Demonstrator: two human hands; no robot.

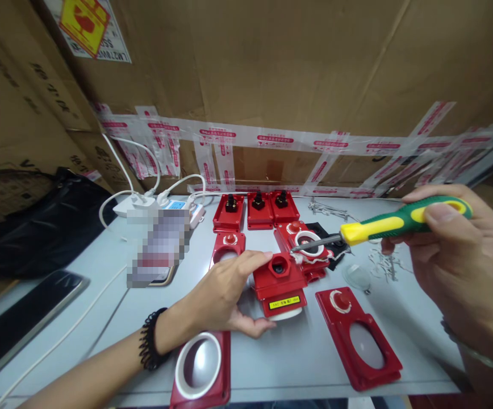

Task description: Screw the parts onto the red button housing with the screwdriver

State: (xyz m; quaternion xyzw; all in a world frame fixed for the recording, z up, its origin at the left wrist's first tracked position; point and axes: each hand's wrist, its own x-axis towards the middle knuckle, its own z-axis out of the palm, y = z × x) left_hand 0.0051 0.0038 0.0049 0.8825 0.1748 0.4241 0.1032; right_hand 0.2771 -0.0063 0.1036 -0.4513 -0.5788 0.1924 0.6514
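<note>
My left hand point(229, 289) grips a red plastic housing point(279, 284) by its left side, thumb below and fingers on top. The housing is tilted, with a yellow label and a hexagonal opening facing me. In my right hand point(455, 250) is a screwdriver point(383, 226) with a green and yellow handle. Its shaft points left, and the tip appears at the housing's upper right edge; whether it touches cannot be made out. Behind the shaft lies another red panel point(287, 236) with a white ring and white wires.
Red panels with black switches point(258, 210) line the back by a taped carton point(314, 68). Other red panels point(359, 338) lie in front. Loose screws point(387, 264), a clear disc point(356, 277), a phone point(159, 247), a power strip point(178, 205) and a dark slab point(25, 324) share the table.
</note>
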